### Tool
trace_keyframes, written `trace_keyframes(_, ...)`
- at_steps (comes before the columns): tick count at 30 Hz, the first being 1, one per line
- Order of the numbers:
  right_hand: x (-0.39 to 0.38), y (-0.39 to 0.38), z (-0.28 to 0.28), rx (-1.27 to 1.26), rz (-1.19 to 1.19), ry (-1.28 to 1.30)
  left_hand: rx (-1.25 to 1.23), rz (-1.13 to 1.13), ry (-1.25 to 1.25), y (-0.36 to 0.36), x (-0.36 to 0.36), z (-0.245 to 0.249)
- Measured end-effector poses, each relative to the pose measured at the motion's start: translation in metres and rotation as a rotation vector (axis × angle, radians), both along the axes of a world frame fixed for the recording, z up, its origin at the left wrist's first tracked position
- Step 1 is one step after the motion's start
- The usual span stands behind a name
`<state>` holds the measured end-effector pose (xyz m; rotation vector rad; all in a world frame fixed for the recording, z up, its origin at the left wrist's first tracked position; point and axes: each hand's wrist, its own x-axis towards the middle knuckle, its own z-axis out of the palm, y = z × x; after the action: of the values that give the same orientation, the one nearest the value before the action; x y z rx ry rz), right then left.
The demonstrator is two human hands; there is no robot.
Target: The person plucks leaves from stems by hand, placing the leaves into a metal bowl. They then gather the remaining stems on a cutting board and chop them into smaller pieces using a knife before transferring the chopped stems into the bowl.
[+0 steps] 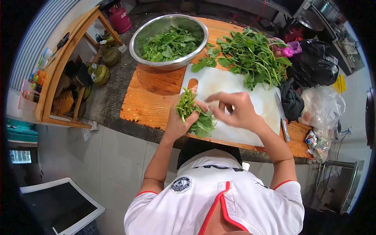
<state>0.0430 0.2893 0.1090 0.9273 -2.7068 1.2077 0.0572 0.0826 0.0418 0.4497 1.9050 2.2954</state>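
Note:
My left hand (181,120) is wrapped round a bunch of leafy greens (203,124) near the front left edge of the white cutting board (250,135). The cut-looking stems point up and the leaves hang to the right. Just right of the bunch, my right hand (235,109) hovers over the board with bent, slightly blurred fingers; whether it holds anything is too unclear to tell. A steel bowl (135,43) with loose leaves (170,45) stands at the back left. A pile of leafy stems (254,58) lies across the board's back right part.
A knife (282,117) lies along the board's right edge. Beyond it on the wooden table (143,98) are a dark cloth (291,100), a black plastic bag (315,64), a clear bag (323,105) and a pink bag (288,49). A wooden shelf (58,70) stands left.

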Motion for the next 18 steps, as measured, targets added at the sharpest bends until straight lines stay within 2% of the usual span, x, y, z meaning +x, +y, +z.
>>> trace_keyframes(2,-0.006,0.004,0.004,-0.092,-0.121,-0.104,-0.069,-0.037,0.061,0.006,0.000,-0.002)
trace_keyframes(6,-0.011,0.013,-0.009,-0.148,0.070,-0.194,-0.158,-0.023,0.135,0.019,0.003,0.007)
trace_keyframes(10,-0.007,0.022,-0.017,-0.298,0.026,-0.371,-0.079,0.014,0.106,0.029,0.001,-0.001)
trace_keyframes(16,-0.005,0.028,-0.027,-0.300,0.037,-0.360,-0.486,-0.016,0.362,0.035,-0.004,0.009)
trace_keyframes(18,-0.002,0.032,-0.026,-0.284,0.044,-0.385,-0.521,-0.062,0.295,0.037,-0.005,0.015)
